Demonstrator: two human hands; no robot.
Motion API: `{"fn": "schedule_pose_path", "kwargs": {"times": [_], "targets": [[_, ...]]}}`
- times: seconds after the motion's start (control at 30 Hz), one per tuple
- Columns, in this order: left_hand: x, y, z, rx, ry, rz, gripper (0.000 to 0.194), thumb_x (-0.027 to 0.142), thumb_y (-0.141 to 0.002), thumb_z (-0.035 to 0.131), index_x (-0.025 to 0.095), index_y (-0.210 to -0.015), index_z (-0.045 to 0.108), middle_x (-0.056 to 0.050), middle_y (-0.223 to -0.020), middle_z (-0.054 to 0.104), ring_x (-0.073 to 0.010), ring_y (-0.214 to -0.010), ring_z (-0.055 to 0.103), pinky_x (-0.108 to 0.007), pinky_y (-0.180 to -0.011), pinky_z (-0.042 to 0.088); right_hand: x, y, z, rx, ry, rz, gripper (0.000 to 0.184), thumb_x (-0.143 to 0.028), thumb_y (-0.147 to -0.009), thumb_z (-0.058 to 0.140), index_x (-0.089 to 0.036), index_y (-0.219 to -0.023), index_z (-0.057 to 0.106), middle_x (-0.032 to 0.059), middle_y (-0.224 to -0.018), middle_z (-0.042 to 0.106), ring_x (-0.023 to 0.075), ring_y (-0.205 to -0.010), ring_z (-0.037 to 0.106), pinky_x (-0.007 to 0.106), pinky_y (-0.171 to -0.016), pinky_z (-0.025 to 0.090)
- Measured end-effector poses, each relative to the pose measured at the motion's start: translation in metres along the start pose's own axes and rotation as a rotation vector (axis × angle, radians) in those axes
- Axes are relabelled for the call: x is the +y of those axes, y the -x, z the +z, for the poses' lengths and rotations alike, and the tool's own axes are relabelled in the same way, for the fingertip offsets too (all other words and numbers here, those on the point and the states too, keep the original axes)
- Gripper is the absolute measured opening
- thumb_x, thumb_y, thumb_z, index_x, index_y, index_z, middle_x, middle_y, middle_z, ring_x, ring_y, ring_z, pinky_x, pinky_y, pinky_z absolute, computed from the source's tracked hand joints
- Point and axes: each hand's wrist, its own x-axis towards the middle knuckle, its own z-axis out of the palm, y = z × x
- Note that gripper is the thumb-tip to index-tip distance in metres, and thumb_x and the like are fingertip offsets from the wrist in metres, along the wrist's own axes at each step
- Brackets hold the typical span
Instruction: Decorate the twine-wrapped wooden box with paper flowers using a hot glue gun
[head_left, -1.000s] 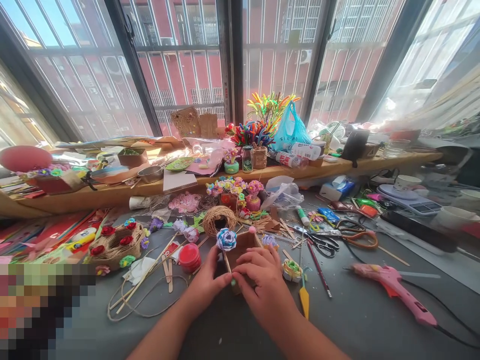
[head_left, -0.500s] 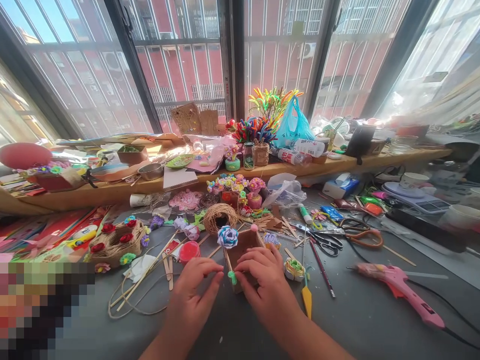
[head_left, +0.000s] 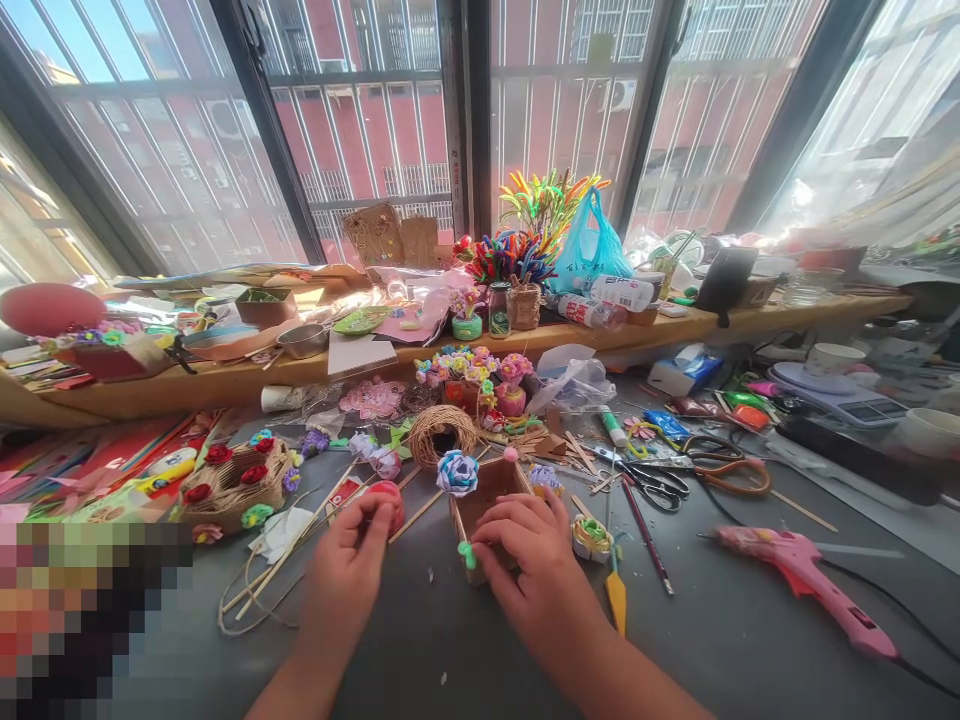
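A small open cardboard box stands on the grey table in front of me, a blue-and-white paper rose at its far left corner. My right hand grips the box's near right side, fingers over the rim. Its thumb and index finger are at a small green ornament on the near corner. To the left of the box, my left hand has thumb and fingers pinched together, just in front of a round red lid. Anything between those fingers is too small to make out. A pink pompom tops the far right corner.
A pink glue gun lies at the right, with scissors and a pencil nearer the box. A twine-wrapped box with red roses sits at the left. Behind are a twine coil and a crowded wooden shelf.
My left hand has moved left, away from the box toward the red lid, and its fingers have closed into a pinch. The right hand has stayed on the box.
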Motion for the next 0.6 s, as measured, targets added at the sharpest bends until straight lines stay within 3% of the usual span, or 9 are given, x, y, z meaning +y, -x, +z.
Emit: {"fn": "schedule_pose_path", "kwargs": {"times": [0.07, 0.2, 0.27, 0.43, 0.6], "targets": [[0.001, 0.0, -0.003, 0.018, 0.012, 0.021, 0.038, 0.06, -0.094, 0.065, 0.024, -0.099, 0.077, -0.009, -0.098, 0.08, -0.0277, -0.089, 0.074, -0.039, -0.082, 0.06, 0.0, 0.0, 0.0, 0.004, 0.0, -0.004, 0.015, -0.015, -0.098, 0.064, -0.028, -0.092, 0.068, -0.0005, -0.098, 0.078, 0.0266, -0.11, 0.067, 0.062, -0.121, 0.013], [0.015, 0.004, 0.003, -0.364, -0.111, 0.372, 0.019, 0.039, -0.095, 0.07, 0.031, -0.106, 0.083, -0.009, -0.113, 0.08, -0.0296, -0.11, 0.072, -0.042, -0.098, 0.057, -0.002, 0.0, -0.001, 0.014, 0.0, -0.016, 0.015, -0.014, -0.098, 0.064, -0.028, -0.093, 0.067, -0.0019, -0.099, 0.078, 0.0259, -0.11, 0.067, 0.061, -0.121, 0.013], [0.02, 0.006, 0.009, -0.439, -0.159, 0.46, 0.016, 0.033, -0.095, 0.07, 0.034, -0.103, 0.085, -0.008, -0.112, 0.081, -0.0286, -0.107, 0.073, -0.041, -0.098, 0.058, -0.002, 0.0, -0.001, 0.016, -0.002, -0.021, 0.015, -0.014, -0.098, 0.064, -0.028, -0.094, 0.067, -0.0025, -0.099, 0.078, 0.0257, -0.11, 0.067, 0.06, -0.12, 0.013], [0.014, 0.002, 0.009, -0.289, -0.177, 0.462, 0.014, 0.032, -0.095, 0.07, 0.032, -0.093, 0.083, -0.006, -0.102, 0.082, -0.0271, -0.099, 0.075, -0.039, -0.093, 0.058, -0.001, -0.001, 0.0, 0.011, 0.001, -0.019, 0.015, -0.014, -0.098, 0.064, -0.028, -0.093, 0.066, -0.0034, -0.098, 0.078, 0.0248, -0.109, 0.067, 0.059, -0.12, 0.013], [0.001, 0.004, 0.0, -0.238, -0.268, 0.288, 0.027, 0.04, -0.097, 0.063, 0.026, -0.077, 0.073, -0.007, -0.087, 0.076, -0.026, -0.084, 0.07, -0.036, -0.079, 0.056, 0.0, 0.0, 0.001, 0.039, 0.007, -0.037, 0.016, -0.013, -0.098, 0.063, -0.027, -0.092, 0.064, -0.0034, -0.096, 0.077, 0.024, -0.106, 0.068, 0.058, -0.121, 0.012]]}}
